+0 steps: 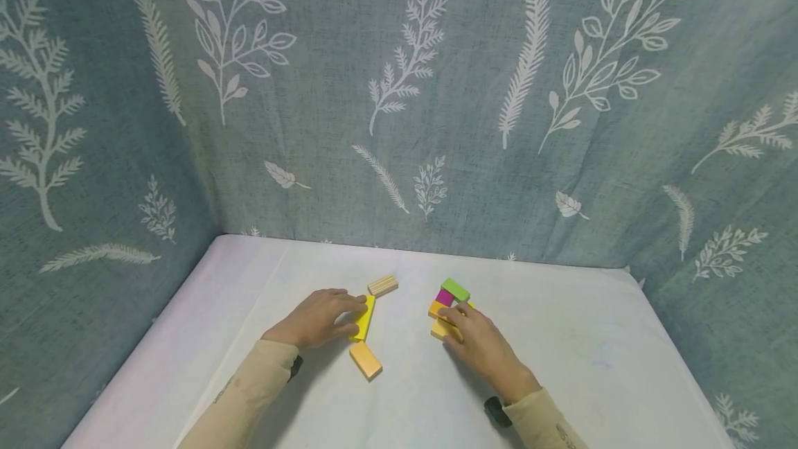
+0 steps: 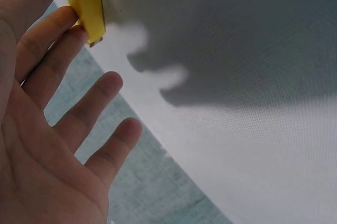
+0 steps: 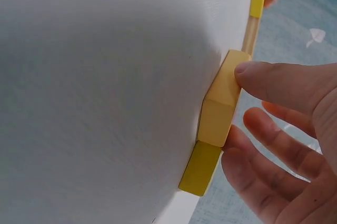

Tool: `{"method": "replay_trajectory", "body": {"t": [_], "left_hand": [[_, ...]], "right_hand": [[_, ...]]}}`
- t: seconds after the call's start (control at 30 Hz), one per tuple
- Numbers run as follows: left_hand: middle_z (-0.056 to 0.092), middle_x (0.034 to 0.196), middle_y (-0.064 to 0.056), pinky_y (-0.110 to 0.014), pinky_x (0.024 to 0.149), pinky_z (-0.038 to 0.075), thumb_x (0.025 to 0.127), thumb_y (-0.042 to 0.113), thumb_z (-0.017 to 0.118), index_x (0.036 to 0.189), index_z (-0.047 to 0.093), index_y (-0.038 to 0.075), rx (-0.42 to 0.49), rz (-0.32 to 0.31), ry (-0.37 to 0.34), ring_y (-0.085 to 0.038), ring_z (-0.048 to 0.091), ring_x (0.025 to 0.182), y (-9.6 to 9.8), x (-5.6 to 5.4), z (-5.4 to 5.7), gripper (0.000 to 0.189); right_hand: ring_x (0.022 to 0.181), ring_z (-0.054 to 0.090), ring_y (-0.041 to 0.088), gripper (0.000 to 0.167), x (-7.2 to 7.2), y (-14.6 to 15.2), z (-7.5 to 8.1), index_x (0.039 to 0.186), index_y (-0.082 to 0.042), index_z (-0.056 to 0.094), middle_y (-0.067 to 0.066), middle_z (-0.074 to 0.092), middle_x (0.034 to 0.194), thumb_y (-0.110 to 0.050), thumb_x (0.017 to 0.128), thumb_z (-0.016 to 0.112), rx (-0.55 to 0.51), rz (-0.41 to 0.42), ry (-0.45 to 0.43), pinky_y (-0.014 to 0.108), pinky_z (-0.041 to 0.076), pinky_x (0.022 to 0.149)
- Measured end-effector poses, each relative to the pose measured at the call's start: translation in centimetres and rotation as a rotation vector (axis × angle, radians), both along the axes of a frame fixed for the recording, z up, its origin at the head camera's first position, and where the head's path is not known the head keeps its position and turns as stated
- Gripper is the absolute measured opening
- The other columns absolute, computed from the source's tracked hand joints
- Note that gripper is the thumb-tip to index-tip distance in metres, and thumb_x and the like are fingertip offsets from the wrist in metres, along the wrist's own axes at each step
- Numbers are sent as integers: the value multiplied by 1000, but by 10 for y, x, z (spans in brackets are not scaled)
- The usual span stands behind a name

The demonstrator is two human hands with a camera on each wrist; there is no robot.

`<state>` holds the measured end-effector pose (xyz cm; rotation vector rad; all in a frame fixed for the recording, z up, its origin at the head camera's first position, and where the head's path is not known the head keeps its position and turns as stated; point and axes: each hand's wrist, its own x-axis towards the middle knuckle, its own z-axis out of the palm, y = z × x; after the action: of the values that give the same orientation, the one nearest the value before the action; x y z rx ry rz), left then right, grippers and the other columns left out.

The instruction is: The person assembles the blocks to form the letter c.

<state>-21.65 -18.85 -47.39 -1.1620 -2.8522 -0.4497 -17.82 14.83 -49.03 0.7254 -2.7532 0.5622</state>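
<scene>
My left hand (image 1: 324,317) has its thumb and fingertips at a long yellow block (image 1: 364,319). In the left wrist view, that yellow block (image 2: 90,6) sits between the thumb and two fingers, while the other fingers spread away. My right hand (image 1: 489,348) pinches a pale wooden block (image 1: 444,330). The right wrist view has the thumb on the near part of this wooden block (image 3: 218,116) and fingertips at its far end, where a yellow block (image 3: 200,169) adjoins it. An orange block (image 1: 435,308), a magenta block (image 1: 445,297) and a green block (image 1: 456,289) cluster beyond the right hand.
A ridged wooden block (image 1: 383,285) lies behind the left hand's yellow block. Nearer to me is another pale orange block (image 1: 366,361). Everything sits on a white-covered table (image 1: 561,338), with a patterned green-grey curtain (image 1: 474,158) along the back and sides.
</scene>
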Motion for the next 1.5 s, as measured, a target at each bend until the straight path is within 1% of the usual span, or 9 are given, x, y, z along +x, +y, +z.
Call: {"method": "replay_trajectory", "body": {"t": [0.07,0.13,0.3,0.43,0.67,0.83,1.07,1.4,1.5], "left_hand": [[63,138,-11,-53,105,49,91,21,78,125,71,6,5,-5,1,-40,59,124,0,0,0,38],[63,138,-11,-53,105,49,91,21,78,125,71,6,10,-9,2,-40,59,124,1,0,0,38],[64,138,-11,-52,105,49,91,20,78,125,70,6,14,-14,12,-38,60,124,1,1,0,37],[64,137,-11,-53,105,49,91,20,78,124,70,7,13,-7,7,-39,60,124,2,1,0,37],[63,138,-11,-54,106,48,90,21,78,125,70,7,0,16,-21,-40,58,126,2,2,3,39],[63,138,-12,-54,106,48,91,21,77,126,70,6,3,14,-31,-41,58,126,2,2,5,38],[63,138,-12,-56,104,48,90,19,78,125,71,6,7,15,-29,-42,58,125,1,2,5,38],[63,138,-11,-55,105,48,90,22,79,125,71,7,-1,14,-29,-41,58,125,3,0,3,39],[63,138,-11,-55,106,48,90,22,78,125,71,7,-4,18,-35,-41,58,126,3,-1,3,39]], "right_hand": [[81,57,14,42,1,0,0,119,-9,70,2,62,99,-11,81,87,1,1,-12,34,58,74],[83,59,16,42,2,0,0,119,-9,70,2,64,99,-11,81,87,3,-4,-36,36,59,77],[102,66,28,37,4,-1,3,118,-9,72,10,70,110,-14,83,85,22,-23,-118,45,58,92],[106,66,29,37,6,-2,5,119,-6,73,11,71,113,-15,85,83,57,-38,-158,46,57,95],[99,65,26,39,9,-1,6,118,-4,74,11,69,111,-20,84,84,106,-53,-169,44,58,89],[101,65,26,40,9,-1,5,118,-6,74,11,69,114,-26,85,84,121,-84,-191,46,58,90],[94,64,21,38,9,-1,3,115,-9,75,6,69,107,-28,84,85,133,-78,-155,43,59,86],[99,64,24,38,12,-1,1,116,-7,74,8,69,111,-26,85,84,119,-72,-151,46,57,91],[96,63,22,37,11,-1,2,116,-8,74,6,69,108,-25,85,84,130,-56,-161,43,58,89]]}}
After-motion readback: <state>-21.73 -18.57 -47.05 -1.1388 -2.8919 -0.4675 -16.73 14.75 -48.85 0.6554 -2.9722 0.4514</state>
